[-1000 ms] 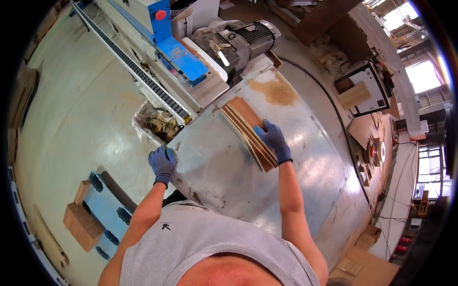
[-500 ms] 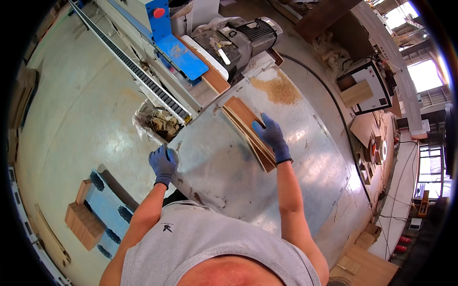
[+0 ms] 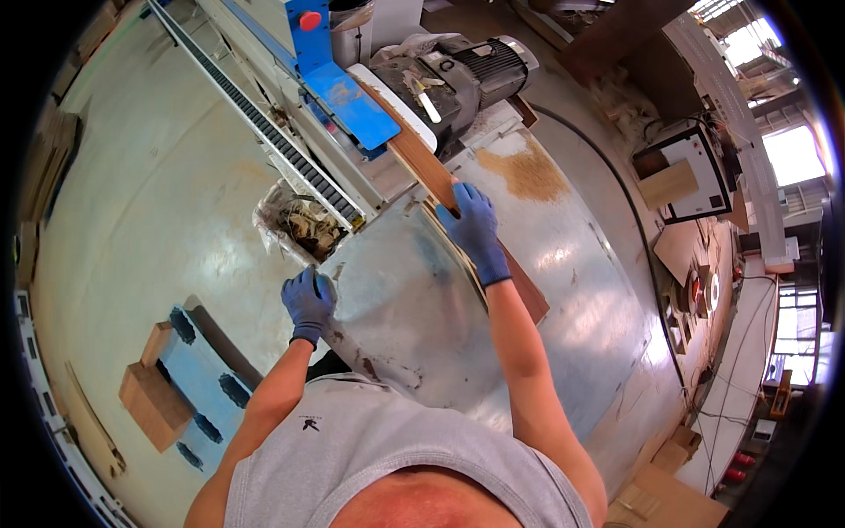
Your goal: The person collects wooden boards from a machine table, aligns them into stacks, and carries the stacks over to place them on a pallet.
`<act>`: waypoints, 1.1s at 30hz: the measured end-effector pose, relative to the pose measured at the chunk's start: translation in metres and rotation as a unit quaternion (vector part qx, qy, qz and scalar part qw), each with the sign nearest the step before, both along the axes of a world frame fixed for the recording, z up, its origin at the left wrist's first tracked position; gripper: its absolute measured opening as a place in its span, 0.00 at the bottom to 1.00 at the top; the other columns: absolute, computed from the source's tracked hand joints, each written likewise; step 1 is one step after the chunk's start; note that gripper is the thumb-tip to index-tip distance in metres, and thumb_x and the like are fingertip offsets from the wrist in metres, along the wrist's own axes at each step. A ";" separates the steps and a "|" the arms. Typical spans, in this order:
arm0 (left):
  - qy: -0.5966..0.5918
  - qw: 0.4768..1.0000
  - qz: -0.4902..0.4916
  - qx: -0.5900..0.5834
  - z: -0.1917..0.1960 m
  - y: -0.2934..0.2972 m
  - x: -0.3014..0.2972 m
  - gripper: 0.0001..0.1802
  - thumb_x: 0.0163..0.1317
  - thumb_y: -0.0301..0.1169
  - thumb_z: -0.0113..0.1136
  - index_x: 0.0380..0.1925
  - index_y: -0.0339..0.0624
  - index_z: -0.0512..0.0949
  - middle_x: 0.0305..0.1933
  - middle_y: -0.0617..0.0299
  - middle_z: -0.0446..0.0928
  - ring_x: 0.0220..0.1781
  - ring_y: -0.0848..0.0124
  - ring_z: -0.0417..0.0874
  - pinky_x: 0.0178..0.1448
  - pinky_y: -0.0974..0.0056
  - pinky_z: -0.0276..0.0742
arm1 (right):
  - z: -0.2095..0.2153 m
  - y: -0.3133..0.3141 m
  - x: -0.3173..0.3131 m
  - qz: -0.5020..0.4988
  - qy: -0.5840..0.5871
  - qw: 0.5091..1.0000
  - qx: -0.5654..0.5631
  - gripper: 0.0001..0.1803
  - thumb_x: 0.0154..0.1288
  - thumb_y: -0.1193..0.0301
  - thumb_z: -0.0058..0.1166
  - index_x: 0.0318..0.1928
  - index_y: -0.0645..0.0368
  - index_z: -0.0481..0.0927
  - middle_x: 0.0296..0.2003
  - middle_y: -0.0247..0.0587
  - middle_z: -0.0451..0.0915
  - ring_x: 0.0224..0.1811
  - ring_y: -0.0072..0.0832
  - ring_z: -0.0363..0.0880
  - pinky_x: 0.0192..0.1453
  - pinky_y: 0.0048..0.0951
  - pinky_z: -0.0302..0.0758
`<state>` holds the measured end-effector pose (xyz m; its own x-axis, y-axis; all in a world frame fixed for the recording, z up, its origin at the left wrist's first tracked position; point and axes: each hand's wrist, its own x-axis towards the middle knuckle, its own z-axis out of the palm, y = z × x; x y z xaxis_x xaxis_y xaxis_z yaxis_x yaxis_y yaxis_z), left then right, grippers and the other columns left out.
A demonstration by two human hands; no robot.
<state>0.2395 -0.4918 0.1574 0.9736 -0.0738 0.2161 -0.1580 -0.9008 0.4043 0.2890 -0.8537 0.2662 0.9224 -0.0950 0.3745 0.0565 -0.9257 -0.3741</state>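
My right hand, in a blue work glove, grips a narrow brown wooden plank over the metal table. Its thumb lies on the left side and its fingers on the right. That plank lines up with the strip coming out from under the machine's blue guard. Beneath and beside the hand lie more planks, partly hidden by the glove and wrist. At the table's left edge my gloved left hand rests with its fingers curled over the rim.
A motor sits behind the guard, near a sawdust patch. Left of the table are a scrap-filled bag and a roller rail. Wooden blocks stand on a blue pallet. A black cable crosses the floor.
My right hand has moved up and left from the stacked planks toward the machine. The planks beneath it have shifted and spread apart. My left hand stays at the table edge.
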 end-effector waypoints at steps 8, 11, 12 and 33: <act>0.016 1.000 -0.007 -0.005 0.001 0.004 0.000 0.19 0.66 0.39 0.55 0.51 0.41 0.82 0.43 0.53 0.84 0.46 0.52 0.81 0.58 0.49 0.70 | -0.004 -0.024 -0.067 -0.032 -0.017 0.995 0.092 0.32 0.55 0.68 0.70 0.60 0.64 0.77 0.48 0.49 0.82 0.52 0.47 0.80 0.57 0.43 0.75; 0.011 1.000 -0.011 0.003 -0.001 0.003 0.001 0.19 0.66 0.39 0.55 0.52 0.42 0.81 0.42 0.54 0.84 0.45 0.53 0.82 0.58 0.50 0.70 | 0.006 -0.030 -0.084 -0.046 0.016 0.982 0.184 0.31 0.55 0.70 0.69 0.60 0.66 0.76 0.46 0.49 0.81 0.49 0.47 0.80 0.54 0.42 0.76; -0.002 1.000 -0.011 0.006 -0.003 0.001 0.001 0.19 0.65 0.39 0.55 0.52 0.43 0.81 0.40 0.54 0.84 0.43 0.54 0.82 0.57 0.51 0.70 | 0.006 -0.035 -0.094 -0.052 0.015 0.982 0.183 0.31 0.55 0.70 0.69 0.60 0.66 0.76 0.46 0.49 0.81 0.49 0.47 0.80 0.54 0.42 0.76; -0.035 0.999 -0.011 0.010 -0.007 -0.003 0.002 0.19 0.65 0.39 0.55 0.50 0.42 0.82 0.40 0.54 0.83 0.43 0.54 0.82 0.57 0.50 0.71 | 0.012 -0.130 -0.099 -0.012 0.296 0.925 0.238 0.41 0.64 0.55 0.65 0.68 0.72 0.69 0.61 0.60 0.77 0.65 0.42 0.76 0.67 0.36 0.72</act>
